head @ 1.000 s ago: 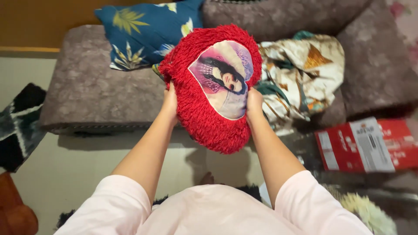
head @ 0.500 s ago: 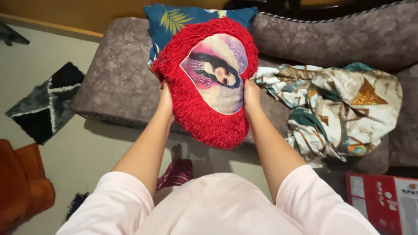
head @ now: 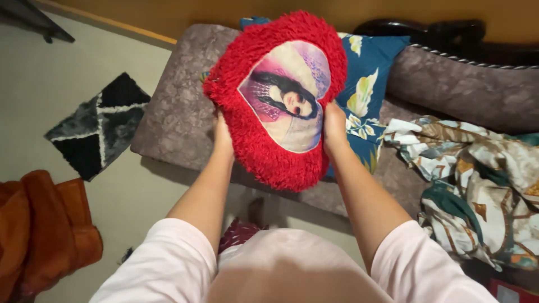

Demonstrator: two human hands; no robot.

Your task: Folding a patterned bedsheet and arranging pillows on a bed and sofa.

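A pale grey-green floor [head: 50, 78] fills the left of the view, meeting a mustard-coloured wall [head: 185, 14] along the top edge. A long grey-brown sofa [head: 174, 112] with a mottled plush cover runs from the upper middle towards the right, its padded back [head: 466, 90] trimmed with a striped cord.

On the right part of the sofa seat lies a crumpled blanket [head: 477, 185] printed in cream, teal and gold shapes. At the lower left, on the floor, sits a heap of rust-orange fabric [head: 45, 230]. Above it lies a shaggy black, grey and white mat [head: 98, 126], well apart from the sofa's end.

A heart-shaped red cushion [head: 278, 98] with a thick shaggy fringe and a printed portrait panel in its centre is held up in the air over the sofa seat, its point aimed down and its face turned to the camera. Behind it, leaning against the sofa back, is a dark blue pillow [head: 368, 78] with pale leaf and flower prints, partly covered by the cushion.

The person wears pale pink sleeves [head: 163, 264], with bare forearms reaching forward. The left hand [head: 222, 134] grips the cushion's left lower edge, fingers sunk in the fringe. The right hand [head: 335, 126] clasps its right lower edge, thumb on the front.
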